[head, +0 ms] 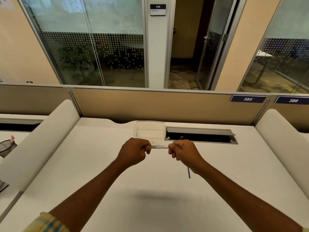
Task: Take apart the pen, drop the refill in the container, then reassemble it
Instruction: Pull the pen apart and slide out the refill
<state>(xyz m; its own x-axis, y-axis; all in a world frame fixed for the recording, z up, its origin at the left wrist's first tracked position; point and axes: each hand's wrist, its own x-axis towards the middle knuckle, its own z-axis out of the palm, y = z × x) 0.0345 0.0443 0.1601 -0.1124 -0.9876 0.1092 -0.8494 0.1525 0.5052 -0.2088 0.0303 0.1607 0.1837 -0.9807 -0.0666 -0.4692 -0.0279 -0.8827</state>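
Note:
A white pen barrel (159,147) with dark lettering is held level above the desk, between both hands. My left hand (134,151) grips its left end with curled fingers. My right hand (181,151) grips its right end the same way. Just beyond the hands, a clear plastic container (149,131) stands on the white desk (117,181). A thin blue stick (189,172), possibly the refill, lies on the desk below my right wrist, partly hidden by it.
An open cable tray (200,135) is sunk in the desk right of the container. A tan partition (150,106) closes the back. White side dividers (41,139) flank the desk. A black mesh pen holder (6,147) stands on the neighbouring desk at left.

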